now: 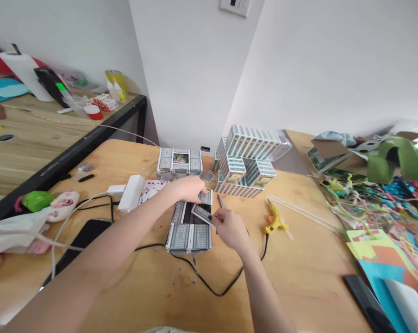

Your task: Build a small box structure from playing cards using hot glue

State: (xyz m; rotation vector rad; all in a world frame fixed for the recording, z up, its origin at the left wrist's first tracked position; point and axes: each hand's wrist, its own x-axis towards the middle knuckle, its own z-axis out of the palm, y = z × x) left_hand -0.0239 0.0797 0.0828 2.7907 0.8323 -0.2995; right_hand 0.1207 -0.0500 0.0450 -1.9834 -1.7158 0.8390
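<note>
My left hand (190,187) steadies the card frame (190,226) mid-bench (299,277), its grip pressed on the far edge; my right hand (229,226) pinches a card (202,213) angled over the opening.

Card frame (190,231) at table (153,296) centre, between left hand (190,187) and right hand (229,226). Behind it, stacked card boxes (246,162). Right of frame, glue gun (274,222); farther right, paper scraps (378,208). Left, phone (87,233).
</note>
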